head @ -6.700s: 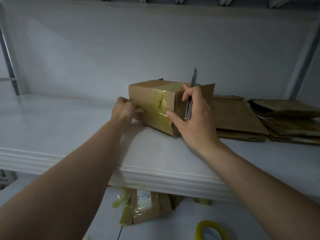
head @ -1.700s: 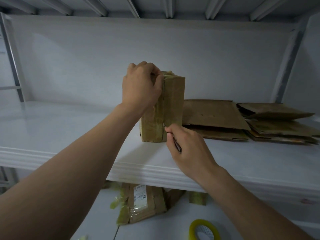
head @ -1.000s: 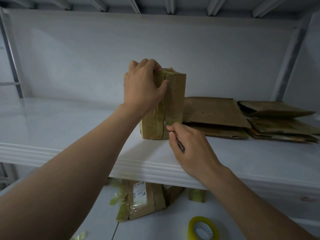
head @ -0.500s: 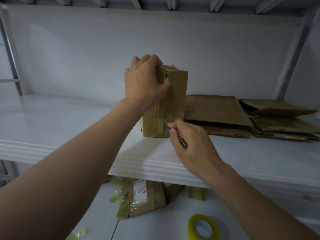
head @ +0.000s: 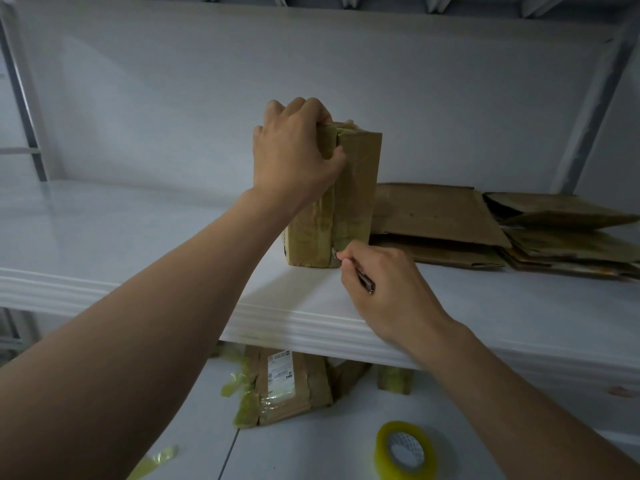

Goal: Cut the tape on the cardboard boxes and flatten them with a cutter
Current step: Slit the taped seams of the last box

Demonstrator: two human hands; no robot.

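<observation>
A brown cardboard box (head: 353, 188) wrapped in yellowish tape stands on end on the white shelf (head: 138, 237). My left hand (head: 294, 150) grips its top left corner, fingers curled over the upper edge. My right hand (head: 384, 285) holds a slim metal cutter (head: 363, 277) like a pen. The blade tip touches the taped seam near the bottom of the box's front face. Most of the cutter is hidden inside my fingers.
Flattened cardboard boxes (head: 485, 230) lie stacked on the shelf to the right of the upright box. On the lower surface sit a taped parcel with a label (head: 287, 389), loose tape scraps (head: 156, 459) and a roll of clear tape (head: 403, 452).
The box went from lying on its side to standing on end under my left hand. Over the last second the cutter tip slid down the front seam towards the box's bottom.
</observation>
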